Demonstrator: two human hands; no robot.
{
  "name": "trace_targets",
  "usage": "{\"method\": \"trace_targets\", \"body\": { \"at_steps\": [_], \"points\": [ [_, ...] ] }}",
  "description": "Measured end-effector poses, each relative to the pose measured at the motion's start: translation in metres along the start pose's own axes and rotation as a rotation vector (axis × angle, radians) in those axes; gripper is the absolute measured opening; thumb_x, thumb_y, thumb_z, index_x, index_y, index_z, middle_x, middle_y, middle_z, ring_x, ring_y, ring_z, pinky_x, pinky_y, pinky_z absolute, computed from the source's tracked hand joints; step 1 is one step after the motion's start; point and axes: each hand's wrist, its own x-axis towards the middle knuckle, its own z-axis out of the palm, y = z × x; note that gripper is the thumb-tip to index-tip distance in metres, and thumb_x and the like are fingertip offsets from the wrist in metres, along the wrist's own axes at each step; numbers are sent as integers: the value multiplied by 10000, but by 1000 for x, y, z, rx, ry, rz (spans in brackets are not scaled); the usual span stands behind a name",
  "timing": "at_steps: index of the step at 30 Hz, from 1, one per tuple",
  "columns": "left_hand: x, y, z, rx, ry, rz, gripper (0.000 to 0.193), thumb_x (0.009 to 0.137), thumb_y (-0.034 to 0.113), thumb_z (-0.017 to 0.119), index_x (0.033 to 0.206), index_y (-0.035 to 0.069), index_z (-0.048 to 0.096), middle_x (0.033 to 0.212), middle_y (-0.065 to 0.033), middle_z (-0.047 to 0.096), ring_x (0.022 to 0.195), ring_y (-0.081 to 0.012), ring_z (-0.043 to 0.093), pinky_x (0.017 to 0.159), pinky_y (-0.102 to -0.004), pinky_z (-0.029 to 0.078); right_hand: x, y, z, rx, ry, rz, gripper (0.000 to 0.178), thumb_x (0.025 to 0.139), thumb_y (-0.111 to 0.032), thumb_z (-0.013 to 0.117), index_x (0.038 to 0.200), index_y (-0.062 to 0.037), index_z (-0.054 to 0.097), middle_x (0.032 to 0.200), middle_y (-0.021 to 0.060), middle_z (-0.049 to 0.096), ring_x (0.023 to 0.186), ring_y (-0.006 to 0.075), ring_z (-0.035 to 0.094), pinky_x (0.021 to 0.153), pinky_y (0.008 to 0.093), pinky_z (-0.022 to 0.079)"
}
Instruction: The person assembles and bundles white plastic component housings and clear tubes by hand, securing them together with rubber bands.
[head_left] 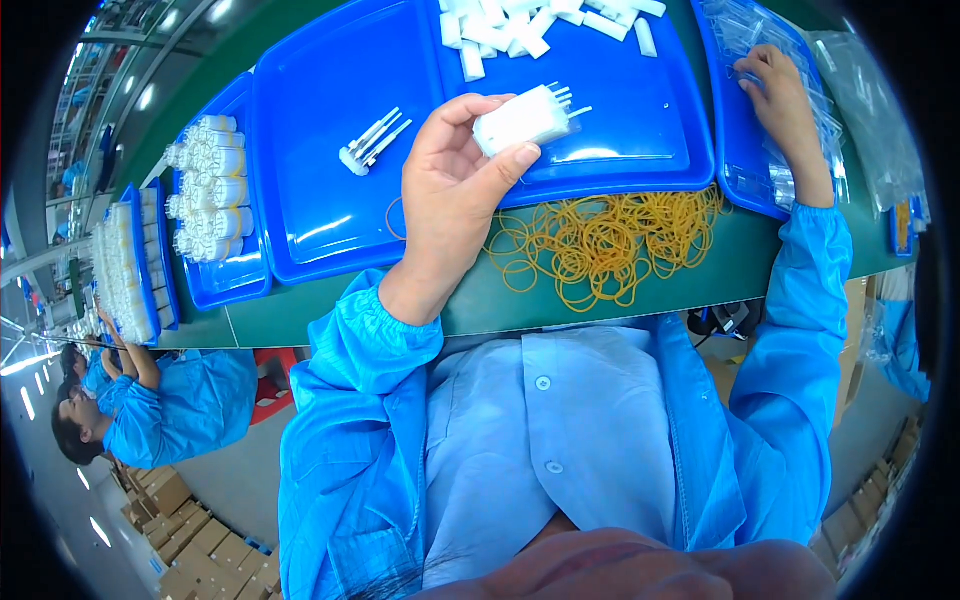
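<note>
My left hand (448,185) is closed around a white foam-wrapped bundle (520,122), fingers behind it and thumb along its lower edge. Several thin pale pins stick out of the bundle's right end. At the far right my right hand (778,95) reaches over a blue tray of clear plastic pieces (735,35). Its fingers are curved, with the thumb apart from the forefinger and nothing discernible between them. White foam pieces (515,30) lie loose in the blue tray (630,120) behind my left hand. A small pronged assembly (372,142) rests in the blue tray to its left.
Tan rubber bands (620,245) are heaped on the green table (480,312) near its front edge. White cylinders with clear ends (215,190) fill a tray at left, and more stand beyond. Clear plastic bags (870,110) lie far right. Another person (160,410) sits at left near cardboard boxes (205,550).
</note>
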Motion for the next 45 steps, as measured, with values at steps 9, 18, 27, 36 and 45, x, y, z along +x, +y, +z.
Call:
{"method": "trace_targets", "body": {
  "at_steps": [9, 18, 27, 36, 45],
  "points": [
    [0, 0, -4, -225, 11, -124, 409, 817, -41, 674, 1174, 15, 480, 1170, -134, 561, 1115, -219, 557, 944, -327, 478, 4, -43, -16, 270, 190, 148, 183, 889, -110, 596, 1048, -24, 617, 1038, 139, 637, 932, 280, 622, 822, 339, 496],
    [2, 1, -7, -360, -56, -142, 405, 823, -20, 669, 1162, 70, 467, 1256, -136, 502, 1145, -258, 541, 964, -412, 498, 17, -175, -52, 1296, 228, 13, 211, 921, -65, 562, 1116, 12, 581, 1133, 145, 600, 856, 141, 598, 723, 263, 493],
    [1, -4, -5, -193, -29, -40, 461, 787, -77, 684, 1176, 52, 473, 1236, -134, 509, 1131, -226, 534, 968, -354, 468, 6, -173, -36, 1467, 173, -29, 251, 904, -61, 571, 1144, 12, 573, 1178, 167, 570, 957, 173, 597, 787, 287, 503],
    [-1, 1, -2, -71, 7, -60, 448, 781, -86, 690, 1184, 8, 517, 1152, -110, 562, 1082, -188, 547, 940, -311, 455, 7, -173, -36, 1417, 119, -18, 244, 902, -76, 579, 1129, 15, 593, 1141, 144, 598, 886, 157, 604, 789, 274, 506],
    [-4, 2, -3, -8, 62, 11, 434, 794, -56, 699, 1198, -14, 546, 1111, -101, 582, 1053, -179, 558, 917, -307, 462, 9, -166, -22, 1514, 118, 84, 298, 916, -107, 584, 1188, 16, 583, 1084, 129, 631, 877, 152, 621, 795, 276, 521]
  ]
}}
